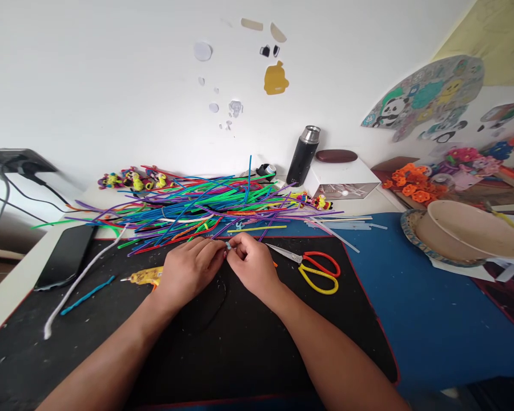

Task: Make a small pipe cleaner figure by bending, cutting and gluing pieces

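My left hand and my right hand meet over the black mat, fingertips pinched around a small light-blue piece. Most of that piece is hidden by the fingers, so its kind is unclear. Partly behind my left wrist lies a yellow hot glue gun, its nozzle pointing left. Scissors with one red and one yellow handle lie right of my right hand, blades partly apart. Just beyond the hands spreads a big heap of coloured pipe cleaners.
A twisted blue pipe cleaner, a long white one and a black phone lie at left. Behind stand a black thermos and a white box. At right are a beige bowl and orange flowers.
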A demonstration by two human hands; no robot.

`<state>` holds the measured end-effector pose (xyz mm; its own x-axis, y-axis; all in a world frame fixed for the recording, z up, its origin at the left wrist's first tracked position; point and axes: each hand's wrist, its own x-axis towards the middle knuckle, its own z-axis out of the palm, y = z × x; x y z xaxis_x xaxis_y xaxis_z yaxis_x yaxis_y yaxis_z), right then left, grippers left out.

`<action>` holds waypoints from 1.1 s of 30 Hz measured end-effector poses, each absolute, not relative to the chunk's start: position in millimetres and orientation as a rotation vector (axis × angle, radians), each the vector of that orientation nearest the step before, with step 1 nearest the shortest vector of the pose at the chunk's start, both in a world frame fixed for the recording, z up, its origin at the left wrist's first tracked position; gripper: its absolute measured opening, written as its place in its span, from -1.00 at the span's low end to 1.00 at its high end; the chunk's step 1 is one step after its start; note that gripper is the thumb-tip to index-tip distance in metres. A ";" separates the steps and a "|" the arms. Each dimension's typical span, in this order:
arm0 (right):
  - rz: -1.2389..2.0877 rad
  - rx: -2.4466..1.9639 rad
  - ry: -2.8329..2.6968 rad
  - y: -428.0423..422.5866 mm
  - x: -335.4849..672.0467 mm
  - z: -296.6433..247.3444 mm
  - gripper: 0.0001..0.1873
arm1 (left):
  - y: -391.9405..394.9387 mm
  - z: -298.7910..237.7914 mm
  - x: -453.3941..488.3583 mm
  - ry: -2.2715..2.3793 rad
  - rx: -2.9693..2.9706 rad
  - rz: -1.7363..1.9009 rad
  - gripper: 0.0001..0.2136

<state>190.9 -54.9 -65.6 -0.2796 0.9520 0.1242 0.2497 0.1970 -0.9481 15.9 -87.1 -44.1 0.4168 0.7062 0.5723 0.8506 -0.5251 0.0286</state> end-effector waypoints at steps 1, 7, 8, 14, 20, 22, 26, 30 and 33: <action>1.124 -1.148 -1.687 -55.1 190.7 -65.8 -0.94 | -87.4 -44.2 16.6 -1.366 -2.404 -0.775 -0.89; 1.109 -1.172 -1.701 -55.4 190.3 -66.5 -0.93 | -88.6 -45.3 19.8 -1.407 -2.380 -0.741 -0.86; 1.113 -1.174 -1.700 -55.4 190.2 -66.6 -0.94 | -88.7 -45.3 20.0 -1.412 -2.377 -0.733 -0.85; 1.161 -1.170 -1.649 -55.0 189.1 -66.2 -0.96 | -89.7 -43.0 22.2 -1.416 -2.343 -0.726 -0.87; 1.224 -1.156 -1.613 -56.5 188.6 -62.4 -0.95 | -90.9 -43.2 26.4 -1.492 -2.310 -0.813 -0.88; 1.215 -1.174 -1.617 -56.1 188.9 -62.5 -0.96 | -90.7 -44.2 25.2 -1.545 -2.289 -0.872 -0.89; 1.192 -1.207 -1.589 -52.2 190.3 -65.6 -0.94 | -89.2 -44.0 17.7 -1.671 -2.140 -0.953 -0.93; 1.210 -1.143 -1.565 -50.4 192.0 -66.3 -0.92 | -89.7 -41.1 13.4 -1.836 -2.148 -1.039 -0.89; 1.207 -1.093 -1.584 -53.1 192.5 -64.4 -0.90 | -91.4 -38.4 15.0 -2.060 -2.167 -1.119 -0.87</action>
